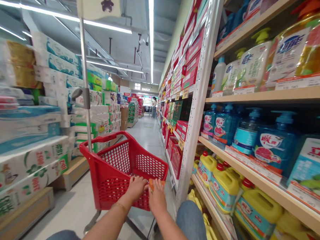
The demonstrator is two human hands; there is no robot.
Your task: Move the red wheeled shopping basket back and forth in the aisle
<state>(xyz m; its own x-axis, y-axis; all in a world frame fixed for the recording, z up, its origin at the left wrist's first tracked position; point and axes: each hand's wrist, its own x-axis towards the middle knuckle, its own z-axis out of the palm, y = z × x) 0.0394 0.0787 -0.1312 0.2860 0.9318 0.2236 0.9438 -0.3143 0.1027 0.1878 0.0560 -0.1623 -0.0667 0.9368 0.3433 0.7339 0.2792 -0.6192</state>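
A red plastic shopping cart [114, 183] stands in the aisle right in front of me. My left hand [136, 187] rests on its near rim, fingers curled over the edge. Just to the right, close beside it, my right hand [157, 195] is closed around a flat orange piece [152, 185] at the same rim. Fingers cover most of that piece, so its kind cannot be made out. Through the cart's side grid and open top I see no goods, though my hands hide part of the inside.
A metal pole [84, 60] with a bear flag [98, 4] rises from the cart. Tissue packs [28, 160] are stacked at left. Shelves at right hold blue pump bottles [271, 142] and yellow jugs [259, 212]. Far down the aisle [146, 128] stands a person [153, 107].
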